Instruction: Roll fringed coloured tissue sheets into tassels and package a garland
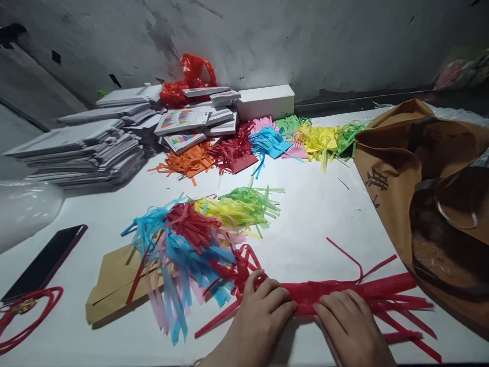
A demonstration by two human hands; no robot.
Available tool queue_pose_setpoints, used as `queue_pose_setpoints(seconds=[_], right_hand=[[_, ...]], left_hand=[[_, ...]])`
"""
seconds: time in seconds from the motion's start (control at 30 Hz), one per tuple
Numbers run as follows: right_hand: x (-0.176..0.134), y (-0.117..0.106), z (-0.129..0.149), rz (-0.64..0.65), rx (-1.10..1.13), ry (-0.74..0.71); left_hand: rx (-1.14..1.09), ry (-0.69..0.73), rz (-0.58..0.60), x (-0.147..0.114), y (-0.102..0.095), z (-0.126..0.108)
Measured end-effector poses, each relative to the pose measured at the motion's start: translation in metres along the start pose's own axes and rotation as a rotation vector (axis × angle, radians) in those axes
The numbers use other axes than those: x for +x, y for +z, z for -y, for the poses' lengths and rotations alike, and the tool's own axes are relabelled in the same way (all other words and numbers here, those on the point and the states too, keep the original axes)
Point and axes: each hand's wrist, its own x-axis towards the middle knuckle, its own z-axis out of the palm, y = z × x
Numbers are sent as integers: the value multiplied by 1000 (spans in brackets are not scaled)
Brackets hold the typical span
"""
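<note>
Both hands are pressing down on a bundle of red paper strips (pixel 336 298) lying at the near edge of the white table (pixel 317 224). The left hand (pixel 260 311) is lying flat with its fingers bent over the left part of the bundle. The right hand (pixel 353 326) is lying flat just beside it, fingers on the middle. Neither hand is closing around the strips; they are only pushing on top. Loose red ends are sticking out to the right, near the brown bag (pixel 424 204). A pile of mixed colored strips (pixel 198 234) is sitting just left of the hands. Past the bundle, the middle of the table is showing bare white.
</note>
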Motion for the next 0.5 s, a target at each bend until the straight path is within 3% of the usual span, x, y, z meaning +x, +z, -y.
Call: queue_pose_setpoints(seconds=[0.2,0.37,0.5], right_hand=[[15,-7,-10,136,-63,163],[28,-4,-14,238,-167,155],[29,-9,-17,259,-205,211]], left_hand=[[31,-240,-91,-5,-4,-3],[221,-334,84,13,-14,-3],[294,-348,135,18,-12,1]])
